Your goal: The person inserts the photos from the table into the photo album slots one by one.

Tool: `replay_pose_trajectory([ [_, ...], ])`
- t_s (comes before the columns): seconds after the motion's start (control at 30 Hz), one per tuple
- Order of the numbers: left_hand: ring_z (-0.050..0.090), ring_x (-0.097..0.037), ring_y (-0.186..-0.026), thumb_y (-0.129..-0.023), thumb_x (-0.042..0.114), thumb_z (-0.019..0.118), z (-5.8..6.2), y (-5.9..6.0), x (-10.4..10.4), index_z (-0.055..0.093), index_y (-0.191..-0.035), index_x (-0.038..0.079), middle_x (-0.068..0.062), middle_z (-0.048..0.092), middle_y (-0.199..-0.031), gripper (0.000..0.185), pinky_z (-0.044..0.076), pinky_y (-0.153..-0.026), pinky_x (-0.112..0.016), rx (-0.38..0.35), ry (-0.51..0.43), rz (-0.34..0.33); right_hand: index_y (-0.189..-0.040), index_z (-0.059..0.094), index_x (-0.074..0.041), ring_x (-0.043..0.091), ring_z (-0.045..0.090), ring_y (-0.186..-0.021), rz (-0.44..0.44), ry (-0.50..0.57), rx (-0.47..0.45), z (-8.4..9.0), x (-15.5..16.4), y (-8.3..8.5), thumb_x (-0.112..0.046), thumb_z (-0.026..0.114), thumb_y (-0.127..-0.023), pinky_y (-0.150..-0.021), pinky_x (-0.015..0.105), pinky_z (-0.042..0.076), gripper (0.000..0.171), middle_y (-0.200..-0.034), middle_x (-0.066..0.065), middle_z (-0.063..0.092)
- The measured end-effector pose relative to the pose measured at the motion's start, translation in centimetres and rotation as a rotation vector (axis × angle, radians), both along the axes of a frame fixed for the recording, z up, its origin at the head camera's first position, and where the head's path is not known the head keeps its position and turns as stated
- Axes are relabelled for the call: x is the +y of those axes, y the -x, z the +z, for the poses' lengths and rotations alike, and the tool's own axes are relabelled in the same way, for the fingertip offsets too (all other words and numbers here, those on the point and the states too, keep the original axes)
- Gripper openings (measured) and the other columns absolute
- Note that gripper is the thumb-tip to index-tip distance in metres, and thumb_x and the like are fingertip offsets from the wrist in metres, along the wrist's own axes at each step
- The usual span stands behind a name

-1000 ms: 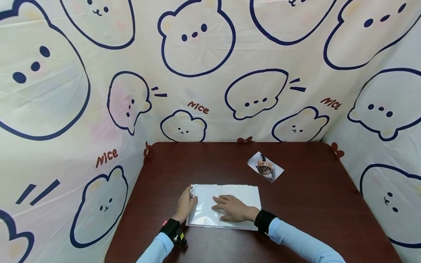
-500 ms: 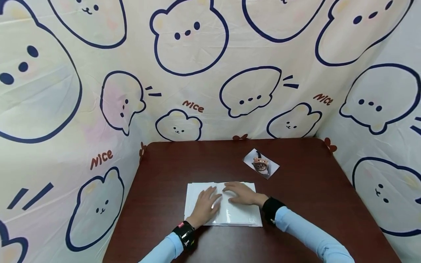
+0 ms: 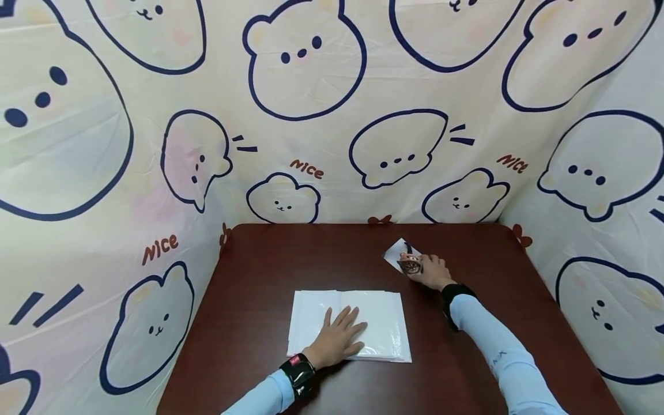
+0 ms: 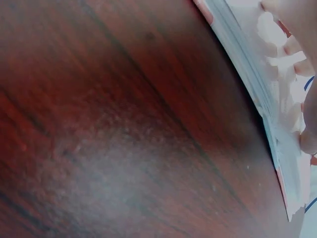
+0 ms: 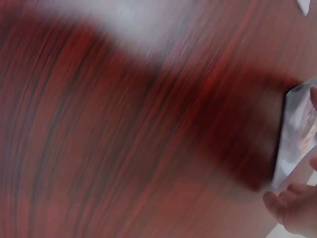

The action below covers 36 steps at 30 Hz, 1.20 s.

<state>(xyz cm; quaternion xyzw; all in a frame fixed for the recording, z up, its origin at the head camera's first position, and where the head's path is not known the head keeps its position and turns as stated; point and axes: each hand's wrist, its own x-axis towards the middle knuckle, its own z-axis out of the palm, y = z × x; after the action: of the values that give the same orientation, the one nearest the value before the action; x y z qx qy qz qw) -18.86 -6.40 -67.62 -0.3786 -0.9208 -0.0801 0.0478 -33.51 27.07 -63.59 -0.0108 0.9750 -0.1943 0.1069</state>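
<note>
The cat photo [image 3: 403,253] lies flat on the dark wooden table [image 3: 270,259], beyond and to the right of the left hand, with the right hand [image 3: 427,271] resting on its near end. The fingers cover part of the print; whether they pinch it or only press on it cannot be told from these views. It looks thin, light, glossy and easily creased, so it would likely slide rather than lift; an edge or corner seems the best place to take hold. The left hand [image 3: 337,340] lies flat, fingers spread, on the clear plastic sleeve [image 3: 386,323], pinning the white sheets beneath it
</note>
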Motion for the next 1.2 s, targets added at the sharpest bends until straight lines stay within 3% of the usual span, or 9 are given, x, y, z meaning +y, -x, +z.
replay_pose_trajectory([
  [0.2,0.023,-0.031,-0.144,-0.1,0.048,0.037,-0.6,0.1,0.0,0.039,-0.147,0.026,-0.01,0.026,-0.157,0.052,0.023,-0.106,-0.065,0.035,0.022,-0.017,-0.141,0.025,0.013,0.057,0.028,-0.122,-0.077,-0.035,-0.039,0.1,1.4,0.2,-0.04,0.068,-0.087,-0.096,0.067,0.031,0.087,-0.138,0.041,0.026],
  [0.47,0.019,-0.031,-0.145,-0.102,0.047,0.034,-0.7,0.1,0.0,0.035,-0.149,0.025,-0.01,0.021,-0.158,0.052,0.019,-0.108,-0.065,0.024,0.021,-0.012,-0.141,0.031,0.007,0.052,0.031,-0.118,-0.085,0.006,0.041,0.1,1.0,-0.1,-0.035,0.072,-0.085,-0.094,0.066,0.032,0.081,-0.137,0.036,0.028],
  [0.63,0.015,-0.03,-0.146,-0.102,0.048,0.03,-1.1,0.1,0.1,0.032,-0.15,0.026,-0.009,0.018,-0.159,0.053,0.016,-0.11,-0.064,0.0,0.032,-0.008,-0.142,0.034,-0.002,0.051,0.029,-0.111,-0.161,0.14,0.09,-0.4,0.7,-0.5,-0.026,0.076,-0.082,-0.089,0.064,0.028,0.078,-0.138,0.029,0.021],
  [0.77,0.016,-0.029,-0.146,-0.102,0.049,0.029,-1.3,0.0,0.1,0.032,-0.15,0.027,-0.008,0.019,-0.159,0.053,0.018,-0.109,-0.064,0.015,0.039,-0.005,-0.143,0.03,0.0,0.047,0.035,-0.105,-0.236,0.351,0.145,-1.2,0.4,-0.7,-0.006,0.071,-0.083,-0.082,0.055,0.035,0.073,-0.136,0.029,0.019],
  [0.93,0.02,-0.03,-0.145,-0.102,0.047,0.033,-1.1,-0.1,0.3,0.035,-0.149,0.025,-0.009,0.022,-0.158,0.052,0.02,-0.108,-0.063,0.035,0.018,-0.009,-0.146,0.022,0.003,0.048,0.035,-0.118,-0.368,0.57,0.157,-1.5,0.2,-0.9,0.004,0.061,-0.087,-0.087,0.055,0.04,0.071,-0.141,0.033,0.021],
  [1.07,0.02,-0.034,-0.145,-0.102,0.047,0.033,-1.1,-0.2,0.2,0.035,-0.149,0.026,-0.008,0.022,-0.158,0.052,0.019,-0.109,-0.063,0.028,0.016,0.0,-0.146,0.019,0.002,0.049,0.033,-0.127,-0.43,0.62,0.143,-1.0,-0.3,-1.0,-0.003,0.061,-0.09,-0.095,0.056,0.041,0.07,-0.144,0.033,0.027],
  [1.2,0.019,-0.038,-0.144,-0.102,0.047,0.032,-1.2,-0.2,0.1,0.034,-0.149,0.027,-0.008,0.021,-0.159,0.051,0.018,-0.11,-0.063,0.008,0.006,0.009,-0.145,0.023,0.001,0.045,0.042,-0.124,-0.422,0.611,0.167,-0.2,-0.8,-1.3,-0.01,0.062,-0.092,-0.092,0.053,0.044,0.066,-0.14,0.031,0.038],
])
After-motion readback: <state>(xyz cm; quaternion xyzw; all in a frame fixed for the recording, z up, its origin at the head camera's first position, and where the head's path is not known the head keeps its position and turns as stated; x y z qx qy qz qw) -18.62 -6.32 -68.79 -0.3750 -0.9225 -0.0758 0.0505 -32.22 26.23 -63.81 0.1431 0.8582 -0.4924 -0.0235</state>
